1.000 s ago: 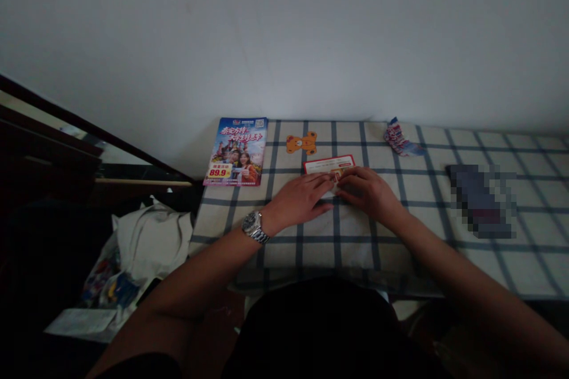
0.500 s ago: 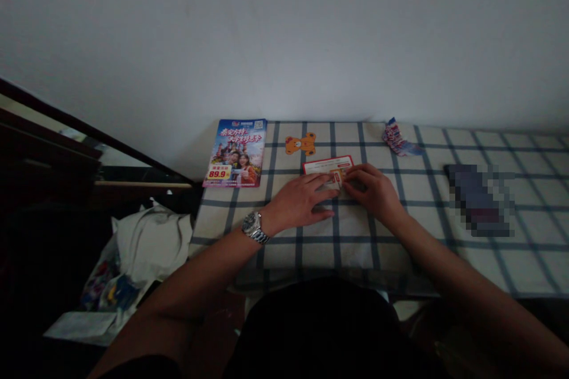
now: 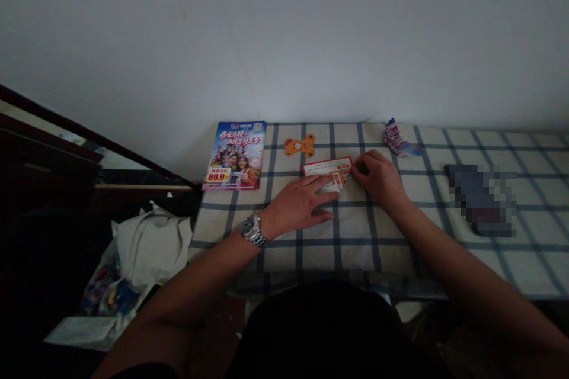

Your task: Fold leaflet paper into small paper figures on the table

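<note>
A folded paper flyer (image 3: 328, 166), white with a red border and an orange printed part, lies on the checked cloth in front of me. My left hand (image 3: 304, 201) rests flat across its left and lower part, fingers spread, with a metal watch on the wrist. At the flyer's right corner, the fingers of my right hand (image 3: 377, 180) are pinched together against the edge; the exact grip is partly hidden. Just behind the flyer sits a brown bear cutout (image 3: 300, 145).
A stack of colourful flyers (image 3: 235, 157) lies at the cloth's left end. Further right are a crumpled, pleated printed paper (image 3: 397, 139) and a blurred dark phone-like object (image 3: 480, 201). A white bag (image 3: 153, 243) stands below on the left; the wall (image 3: 284, 35) rises behind.
My right hand has slid a little right and away from me, from the flyer's middle to its right corner, uncovering more orange print. My left hand stays put.
</note>
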A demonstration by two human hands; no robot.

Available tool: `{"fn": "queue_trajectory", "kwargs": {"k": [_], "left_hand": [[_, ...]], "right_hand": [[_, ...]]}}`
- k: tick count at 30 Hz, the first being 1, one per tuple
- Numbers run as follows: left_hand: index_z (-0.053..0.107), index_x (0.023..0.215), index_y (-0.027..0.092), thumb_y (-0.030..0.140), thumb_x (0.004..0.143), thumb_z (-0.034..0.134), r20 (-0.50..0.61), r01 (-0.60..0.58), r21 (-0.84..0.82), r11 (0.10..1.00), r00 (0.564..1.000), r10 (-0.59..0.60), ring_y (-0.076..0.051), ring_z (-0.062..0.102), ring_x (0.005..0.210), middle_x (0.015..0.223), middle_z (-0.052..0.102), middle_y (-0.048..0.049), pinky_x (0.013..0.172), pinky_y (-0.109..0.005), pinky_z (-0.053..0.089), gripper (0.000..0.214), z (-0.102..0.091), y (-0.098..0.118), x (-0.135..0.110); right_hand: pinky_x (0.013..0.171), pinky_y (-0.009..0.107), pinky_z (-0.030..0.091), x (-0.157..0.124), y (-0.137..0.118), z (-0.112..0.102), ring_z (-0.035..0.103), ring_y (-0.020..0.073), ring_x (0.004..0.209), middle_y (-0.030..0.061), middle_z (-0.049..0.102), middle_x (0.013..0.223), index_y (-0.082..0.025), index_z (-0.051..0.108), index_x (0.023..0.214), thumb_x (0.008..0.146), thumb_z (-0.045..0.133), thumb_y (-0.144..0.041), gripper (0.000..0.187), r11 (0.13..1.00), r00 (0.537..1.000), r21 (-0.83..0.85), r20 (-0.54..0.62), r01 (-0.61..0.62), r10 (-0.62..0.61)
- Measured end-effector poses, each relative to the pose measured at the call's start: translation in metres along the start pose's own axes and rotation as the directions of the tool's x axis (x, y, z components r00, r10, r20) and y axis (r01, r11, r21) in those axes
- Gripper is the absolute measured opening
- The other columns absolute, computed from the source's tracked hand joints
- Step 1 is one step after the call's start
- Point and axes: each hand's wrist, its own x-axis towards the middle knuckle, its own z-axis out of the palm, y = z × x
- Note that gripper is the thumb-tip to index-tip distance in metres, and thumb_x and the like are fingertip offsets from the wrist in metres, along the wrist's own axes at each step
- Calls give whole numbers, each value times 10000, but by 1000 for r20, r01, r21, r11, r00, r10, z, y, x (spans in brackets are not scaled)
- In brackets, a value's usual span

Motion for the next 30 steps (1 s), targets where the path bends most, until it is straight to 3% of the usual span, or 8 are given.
{"fn": "queue_trajectory", "kwargs": {"k": [10, 14, 19, 26, 30], "left_hand": [[622, 1413, 274, 543, 1001, 639, 14, 11, 0, 1000, 1000, -11, -314, 475, 1454, 1585, 484, -116, 1171, -502, 489, 492, 1, 1, -1], [621, 1412, 278, 535, 1001, 643, 18, 10, -6, 1000, 1000, -10, -314, 465, 1465, 1595, 475, -113, 1174, -509, 482, 485, 1, 0, 0], [618, 1414, 278, 541, 998, 645, 12, 6, -2, 1000, 1000, -6, -313, 465, 1464, 1588, 480, -112, 1177, -506, 481, 493, 0, 0, 0], [628, 1396, 262, 549, 999, 638, -6, 3, 10, 1000, 1000, -3, -318, 474, 1451, 1574, 491, -124, 1159, -503, 497, 490, 2, 1, -1], [623, 1398, 267, 543, 994, 649, -1, 11, 8, 1000, 1000, -11, -316, 473, 1448, 1573, 494, -117, 1160, -503, 494, 490, 1, 2, 0]], "right_hand": [[663, 349, 504, -4, -1, -4, 611, 209, 739, 70, 643, 909, -217, 666, 868, 948, 634, -251, 93, 1000, 999, -4, -50, 8, -9], [757, 386, 543, -12, -7, -2, 659, 254, 893, 100, 677, 1034, -225, 686, 930, 958, 624, -250, 73, 997, 997, 11, -17, 79, -79], [668, 360, 498, -3, -4, 1, 628, 224, 761, 71, 653, 894, -225, 662, 826, 939, 645, -263, 120, 1000, 1000, -2, -24, -4, 4], [643, 347, 470, 8, 7, 2, 597, 208, 713, 61, 627, 842, -213, 640, 787, 934, 663, -285, 166, 999, 998, -23, -55, -23, 22], [696, 376, 537, 0, 0, -2, 655, 229, 779, 91, 687, 947, -210, 698, 922, 987, 621, -318, 148, 1000, 998, -11, -61, 14, -15]]}}
